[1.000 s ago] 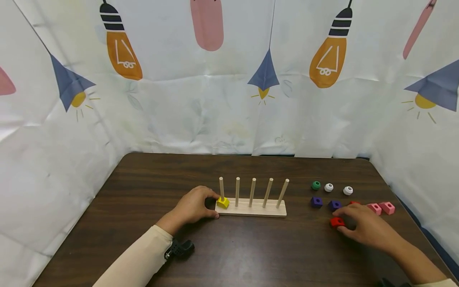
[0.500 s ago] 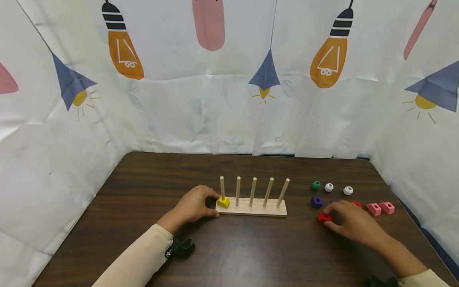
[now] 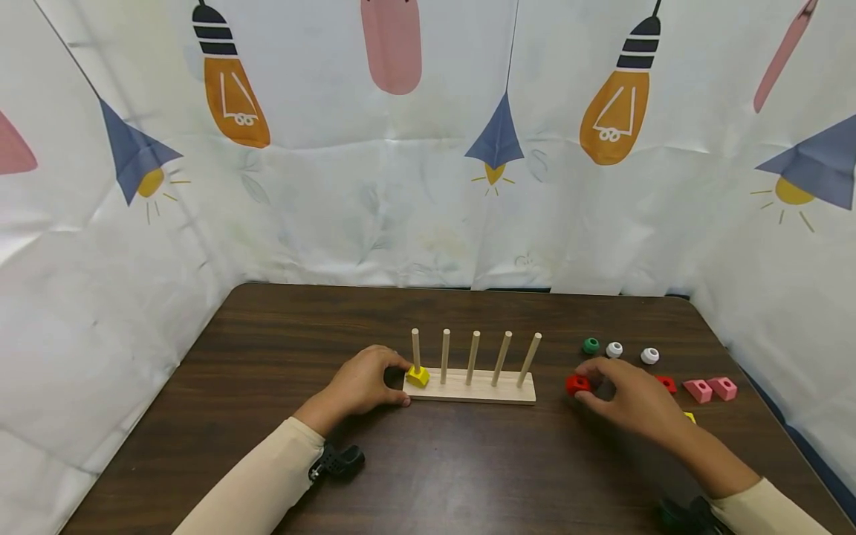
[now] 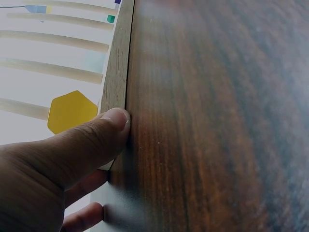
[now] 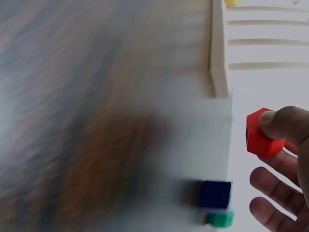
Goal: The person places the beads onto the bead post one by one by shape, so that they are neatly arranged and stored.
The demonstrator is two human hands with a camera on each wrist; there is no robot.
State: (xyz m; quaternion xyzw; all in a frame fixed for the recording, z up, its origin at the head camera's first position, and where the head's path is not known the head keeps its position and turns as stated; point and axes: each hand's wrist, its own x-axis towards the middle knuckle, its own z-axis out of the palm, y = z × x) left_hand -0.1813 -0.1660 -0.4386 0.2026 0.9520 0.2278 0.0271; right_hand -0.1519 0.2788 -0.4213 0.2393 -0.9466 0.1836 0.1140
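Observation:
My left hand [image 3: 364, 379] grips the left end of the wooden peg board [image 3: 468, 394], thumb along its front edge in the left wrist view. Several upright pegs [image 3: 473, 357] stand on the board. A yellow hexagonal bead [image 3: 417, 377] sits at the bottom of the leftmost peg. To the right of the board, my right hand [image 3: 635, 397] pinches a red hexagonal bead [image 5: 262, 135] between thumb and fingers. That bead appears raised above the table in the right wrist view. The remaining pegs carry no beads.
At the right lie a green bead [image 3: 591, 345], white beads [image 3: 649, 356], another red bead [image 3: 666, 383] and pink beads [image 3: 722, 387]. A yellow bead [image 3: 689, 417] shows partly behind my right wrist. A dark blue cube [image 5: 215, 195] appears below the right hand. A printed white curtain [image 3: 428, 215] surrounds the table [image 3: 321, 312].
My right hand has moved left toward the peg board with the red bead, uncovering part of a yellow bead and covering the blue cubes. The left hand keeps its place on the board.

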